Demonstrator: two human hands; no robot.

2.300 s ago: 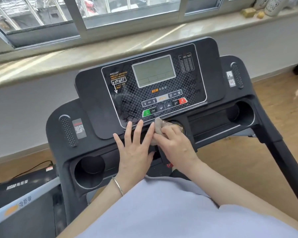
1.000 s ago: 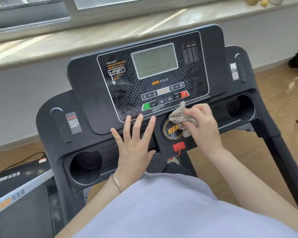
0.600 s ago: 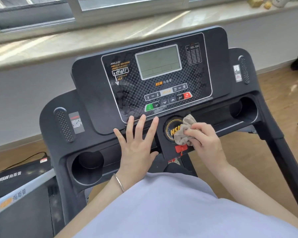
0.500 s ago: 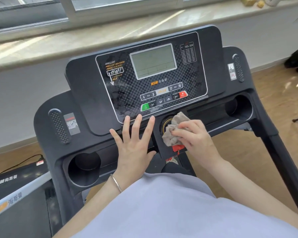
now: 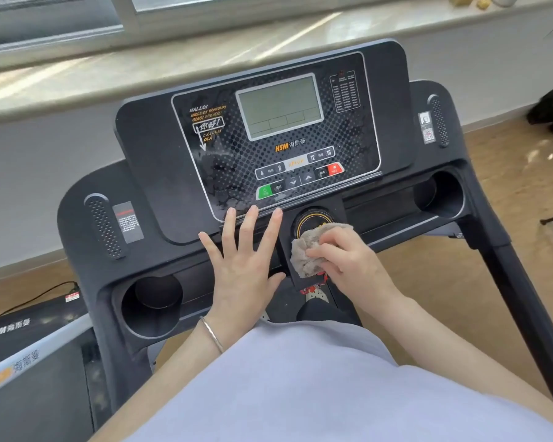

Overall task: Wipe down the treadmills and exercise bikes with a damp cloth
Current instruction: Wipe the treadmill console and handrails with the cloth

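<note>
The cloth has slid down and left over the round emblem. The right hand grips it, bunched. The left hand lies flat, fingers spread wide, on the treadmill console below the screen.

The treadmill is black, its console panel tilted up towards the viewer. A blank grey screen sits at the panel's top centre, above an orange HSM logo and rows of buttons, one green and one red. Dull smears mark the dotted face at lower left. A round cup holder is sunk into the tray on each side, left and right. The cloth is beige-grey and crumpled into a wad. The right hand grips it against the centre block below the panel, where it covers the lower part of an orange-ringed round badge.
</note>
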